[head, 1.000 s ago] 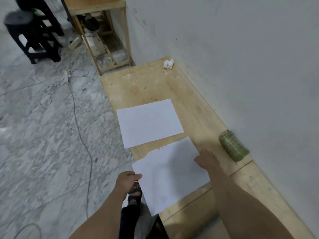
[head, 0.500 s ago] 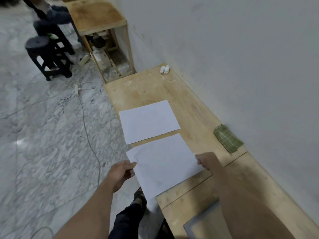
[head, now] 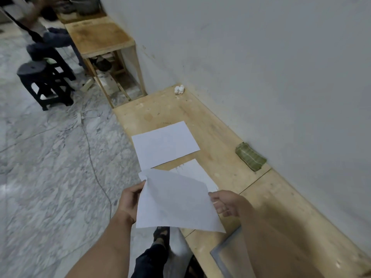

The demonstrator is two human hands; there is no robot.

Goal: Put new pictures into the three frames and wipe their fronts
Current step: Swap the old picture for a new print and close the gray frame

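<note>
Frame (head: pixel 222 255) corner behind right forearm, blurred person (head: pixel 40 33) far left

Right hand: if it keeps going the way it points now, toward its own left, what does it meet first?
The right hand already pinches the lifted white sheet; straight on past it, the left hand holding the opposite edge would probably come first, though depth is unclear.

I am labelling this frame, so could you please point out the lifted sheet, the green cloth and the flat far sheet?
Lifted sheet (head: pixel 176 203): head view, its middle.
Green cloth (head: pixel 251 156): head view, middle of its top.
Far sheet (head: pixel 165 146): head view, its middle.
</note>
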